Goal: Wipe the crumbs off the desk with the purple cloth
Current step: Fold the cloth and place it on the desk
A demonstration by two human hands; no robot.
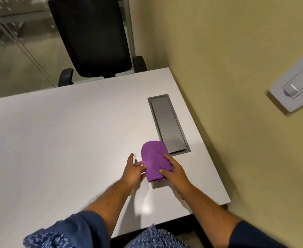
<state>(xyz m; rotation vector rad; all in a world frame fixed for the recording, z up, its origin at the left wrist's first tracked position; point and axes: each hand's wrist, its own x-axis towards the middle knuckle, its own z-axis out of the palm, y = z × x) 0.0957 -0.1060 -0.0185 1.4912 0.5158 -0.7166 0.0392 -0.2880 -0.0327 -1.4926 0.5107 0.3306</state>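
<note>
A folded purple cloth (153,159) lies on the white desk (57,140), near its right side. My right hand (174,173) rests on the cloth's right edge, fingers curled over the fabric. My left hand (133,171) sits flat on the desk just left of the cloth, fingers spread, fingertips touching its left side. I cannot make out any crumbs on the desk surface.
A grey metal cable hatch (167,122) is set into the desk just beyond the cloth. A black office chair (93,36) stands at the desk's far edge. A yellow wall with a switch plate (297,83) runs along the right. Glass partition at the left.
</note>
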